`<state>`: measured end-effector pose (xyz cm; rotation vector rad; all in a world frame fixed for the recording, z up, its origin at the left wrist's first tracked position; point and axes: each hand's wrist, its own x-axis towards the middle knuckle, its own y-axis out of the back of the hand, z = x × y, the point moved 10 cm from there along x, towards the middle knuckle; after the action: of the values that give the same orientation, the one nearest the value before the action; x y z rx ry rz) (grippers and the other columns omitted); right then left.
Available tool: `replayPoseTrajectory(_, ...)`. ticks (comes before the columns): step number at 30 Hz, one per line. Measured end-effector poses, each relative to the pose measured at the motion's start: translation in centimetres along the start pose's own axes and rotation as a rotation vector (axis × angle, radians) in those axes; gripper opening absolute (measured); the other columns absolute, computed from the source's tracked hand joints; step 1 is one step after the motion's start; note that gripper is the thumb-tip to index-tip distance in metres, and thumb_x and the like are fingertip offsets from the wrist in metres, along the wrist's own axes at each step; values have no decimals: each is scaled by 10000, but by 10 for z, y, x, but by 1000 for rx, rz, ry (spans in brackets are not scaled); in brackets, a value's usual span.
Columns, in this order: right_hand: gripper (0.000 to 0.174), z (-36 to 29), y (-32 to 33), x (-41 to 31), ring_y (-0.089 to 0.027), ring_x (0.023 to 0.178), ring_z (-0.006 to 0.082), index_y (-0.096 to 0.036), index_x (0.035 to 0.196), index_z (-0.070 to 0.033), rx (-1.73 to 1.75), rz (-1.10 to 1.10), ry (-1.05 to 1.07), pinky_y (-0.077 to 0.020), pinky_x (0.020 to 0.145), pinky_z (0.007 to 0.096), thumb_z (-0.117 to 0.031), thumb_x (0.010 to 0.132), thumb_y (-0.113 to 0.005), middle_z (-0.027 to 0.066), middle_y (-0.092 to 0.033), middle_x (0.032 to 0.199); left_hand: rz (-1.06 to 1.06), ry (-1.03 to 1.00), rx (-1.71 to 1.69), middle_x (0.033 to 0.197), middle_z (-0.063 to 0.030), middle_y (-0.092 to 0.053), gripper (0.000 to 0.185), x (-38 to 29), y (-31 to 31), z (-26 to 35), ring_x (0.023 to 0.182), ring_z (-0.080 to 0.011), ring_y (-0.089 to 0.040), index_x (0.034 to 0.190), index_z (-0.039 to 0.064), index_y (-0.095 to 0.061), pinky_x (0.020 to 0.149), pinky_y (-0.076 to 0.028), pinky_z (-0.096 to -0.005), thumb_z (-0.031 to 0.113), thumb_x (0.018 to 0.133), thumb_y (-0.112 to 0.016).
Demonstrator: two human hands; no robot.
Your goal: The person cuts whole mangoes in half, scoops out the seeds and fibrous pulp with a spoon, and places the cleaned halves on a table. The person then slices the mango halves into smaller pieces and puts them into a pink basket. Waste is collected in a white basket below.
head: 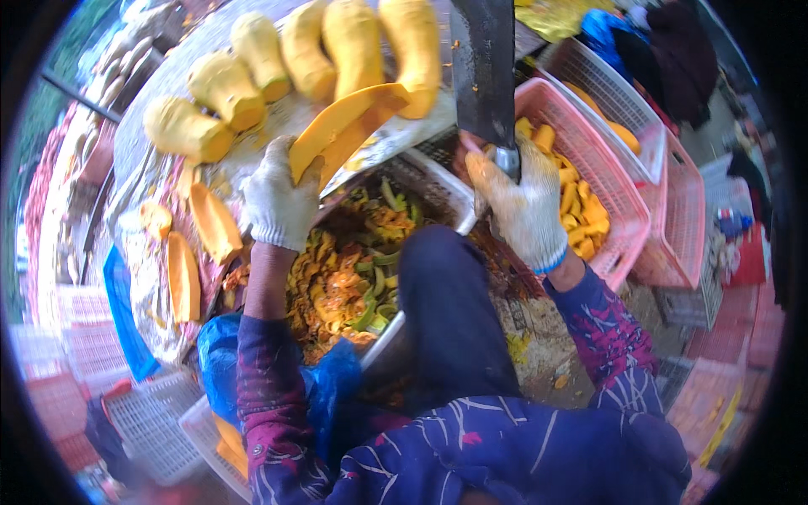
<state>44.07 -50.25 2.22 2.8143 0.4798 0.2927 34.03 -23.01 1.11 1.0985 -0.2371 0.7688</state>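
My left hand (284,196), in a pale knit glove, grips one end of a long curved piece of peeled orange squash (344,129). In my gloved right hand (521,199) is the handle of a cleaver with a broad dark blade (483,69), pointing away from me. Several peeled butternut-type squashes (353,50) lie in a row on the work table beyond my left hand. Cut squash pieces (214,224) rest on the table's left part. Between my arms, a white crate (435,183) holds peelings and seedy pulp (341,278).
A pink plastic basket (625,208) of cut squash chunks (577,208) stands at the right, beside a white basket (631,113). Stacked crates (675,221) lie beyond. A blue plastic bag (221,372) and a grey crate (158,423) are at the lower left. A person in dark clothing (675,57) is at the upper right.
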Motion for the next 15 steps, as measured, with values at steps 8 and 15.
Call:
replayPoseTrajectory(8,263,75,75,-47,-595,606,154,-590,1092,21,-305,99,125,-472,564,333,-150,903,-658,76,-581,671,-11,-592,-84,894,-180,-657,316,13,-58,206,813,-385,-661,1036,72,-610,681,-528,-462,111,740,-713)
replayPoseTrajectory(15,158,225,115,-114,-486,575,76,-601,948,-13,42,208,-384,-413,508,290,-154,905,-659,-16,-500,662,-198,-13,-713,941,-123,-711,442,30,-115,201,723,-161,-669,1169,-41,-618,606,-538,-299,270,880,-740)
